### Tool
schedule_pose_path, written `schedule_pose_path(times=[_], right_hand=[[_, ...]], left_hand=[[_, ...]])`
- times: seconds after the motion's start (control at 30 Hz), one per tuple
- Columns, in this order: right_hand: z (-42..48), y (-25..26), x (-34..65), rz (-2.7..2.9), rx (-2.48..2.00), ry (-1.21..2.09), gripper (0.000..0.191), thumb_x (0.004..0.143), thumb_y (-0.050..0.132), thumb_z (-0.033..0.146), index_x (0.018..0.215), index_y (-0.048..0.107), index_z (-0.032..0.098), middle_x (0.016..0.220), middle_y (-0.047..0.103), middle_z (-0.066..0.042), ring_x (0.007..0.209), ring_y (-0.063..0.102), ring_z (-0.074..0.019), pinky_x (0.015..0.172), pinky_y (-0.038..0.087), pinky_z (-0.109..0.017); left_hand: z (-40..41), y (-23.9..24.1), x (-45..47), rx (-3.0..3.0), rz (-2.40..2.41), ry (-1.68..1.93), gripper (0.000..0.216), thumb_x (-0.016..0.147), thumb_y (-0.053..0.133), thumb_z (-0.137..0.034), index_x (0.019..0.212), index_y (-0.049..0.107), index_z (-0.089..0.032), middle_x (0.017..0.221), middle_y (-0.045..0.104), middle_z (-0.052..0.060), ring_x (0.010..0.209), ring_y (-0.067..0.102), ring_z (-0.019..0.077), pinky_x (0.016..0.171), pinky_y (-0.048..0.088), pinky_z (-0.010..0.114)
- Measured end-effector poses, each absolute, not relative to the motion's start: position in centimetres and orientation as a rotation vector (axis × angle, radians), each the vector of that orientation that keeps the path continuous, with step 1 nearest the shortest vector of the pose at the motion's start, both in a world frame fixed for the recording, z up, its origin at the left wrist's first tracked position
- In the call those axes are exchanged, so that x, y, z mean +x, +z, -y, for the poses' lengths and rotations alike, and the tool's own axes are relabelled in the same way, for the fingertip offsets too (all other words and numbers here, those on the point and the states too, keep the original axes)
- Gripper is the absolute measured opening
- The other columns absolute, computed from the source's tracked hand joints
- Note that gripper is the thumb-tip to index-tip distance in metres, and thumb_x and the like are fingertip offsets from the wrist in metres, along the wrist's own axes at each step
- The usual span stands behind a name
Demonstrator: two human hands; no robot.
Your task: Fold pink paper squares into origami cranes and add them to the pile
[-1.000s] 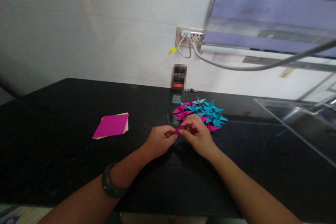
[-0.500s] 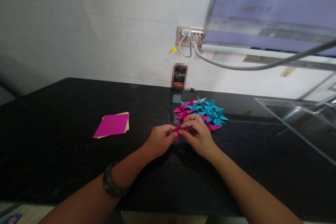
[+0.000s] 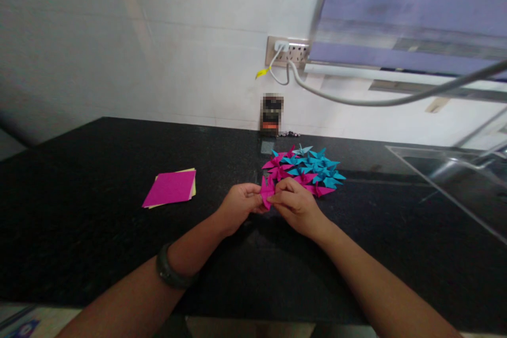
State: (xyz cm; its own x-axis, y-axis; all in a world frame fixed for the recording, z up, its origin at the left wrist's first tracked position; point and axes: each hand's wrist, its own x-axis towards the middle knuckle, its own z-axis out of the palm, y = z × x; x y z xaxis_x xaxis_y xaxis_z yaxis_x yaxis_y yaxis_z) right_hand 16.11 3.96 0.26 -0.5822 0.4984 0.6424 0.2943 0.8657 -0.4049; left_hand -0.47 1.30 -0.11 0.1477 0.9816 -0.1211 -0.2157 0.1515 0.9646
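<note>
My left hand (image 3: 238,206) and my right hand (image 3: 296,206) meet over the black counter (image 3: 79,211), both pinched on a small folded magenta paper piece (image 3: 266,190) held between their fingertips. Just behind my hands lies a pile of folded paper cranes (image 3: 307,169), magenta and blue. A dark band sits on my left wrist.
A stack of flat paper squares (image 3: 171,188), magenta on top of pale yellow, lies to the left. A small dark box (image 3: 271,115) stands against the wall under a socket (image 3: 288,53) with a white cable. A steel sink (image 3: 455,179) is at the right.
The magenta piece has turned between my fingers and now stands more upright and spread. My hands have shifted slightly; nothing else on the counter moved.
</note>
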Motion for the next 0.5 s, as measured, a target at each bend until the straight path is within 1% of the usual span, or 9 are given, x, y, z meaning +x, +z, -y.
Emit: schedule_pose_path(times=[0.1,0.2,0.33,0.43,0.5], right_hand=[[-4.01,0.25,16.21,2.212,-0.564,0.369,0.016,0.08,0.05,0.014,0.081,0.064,0.023,0.078,0.05,-0.003,0.071,0.05,-0.0121,0.06,0.042,-0.024],[-4.05,0.17,16.32,2.209,-0.562,0.392,0.016,0.079,0.052,0.014,0.08,0.064,0.023,0.077,0.049,-0.002,0.071,0.05,-0.012,0.061,0.042,-0.025],[-3.79,0.36,16.22,2.219,-0.558,0.456,0.016,0.078,0.052,0.015,0.079,0.065,0.023,0.076,0.049,-0.002,0.071,0.05,-0.0125,0.06,0.042,-0.026],[-3.51,0.45,15.92,2.094,-0.616,0.642,0.013,0.076,0.053,0.016,0.082,0.064,0.022,0.077,0.052,-0.003,0.071,0.052,-0.0126,0.061,0.043,-0.026],[-3.46,0.29,15.64,1.903,-0.757,0.831,0.012,0.076,0.055,0.02,0.088,0.06,0.02,0.075,0.052,-0.001,0.066,0.052,-0.0115,0.056,0.043,-0.024]], left_hand=[[-1.34,-0.04,-0.77,0.978,-0.932,1.078,0.016,0.061,0.067,-0.023,0.071,0.065,-0.01,0.061,0.063,0.002,0.057,0.058,0.0104,0.059,0.047,0.023],[-1.35,0.07,-0.89,0.955,-0.909,1.075,0.019,0.064,0.065,-0.029,0.068,0.064,-0.01,0.059,0.063,0.003,0.055,0.058,0.0113,0.058,0.047,0.024],[-1.41,-0.03,-0.78,1.037,-0.995,1.09,0.026,0.064,0.069,-0.035,0.068,0.064,-0.01,0.06,0.062,0.002,0.055,0.055,0.0097,0.057,0.047,0.023],[-1.46,-0.17,-0.7,1.074,-1.024,1.121,0.028,0.062,0.071,-0.037,0.068,0.064,-0.01,0.06,0.061,0.002,0.054,0.054,0.0095,0.056,0.045,0.023],[-1.46,-0.21,-0.68,1.112,-1.042,1.141,0.027,0.063,0.069,-0.036,0.068,0.063,-0.011,0.059,0.061,0.001,0.053,0.054,0.0094,0.054,0.044,0.022]])
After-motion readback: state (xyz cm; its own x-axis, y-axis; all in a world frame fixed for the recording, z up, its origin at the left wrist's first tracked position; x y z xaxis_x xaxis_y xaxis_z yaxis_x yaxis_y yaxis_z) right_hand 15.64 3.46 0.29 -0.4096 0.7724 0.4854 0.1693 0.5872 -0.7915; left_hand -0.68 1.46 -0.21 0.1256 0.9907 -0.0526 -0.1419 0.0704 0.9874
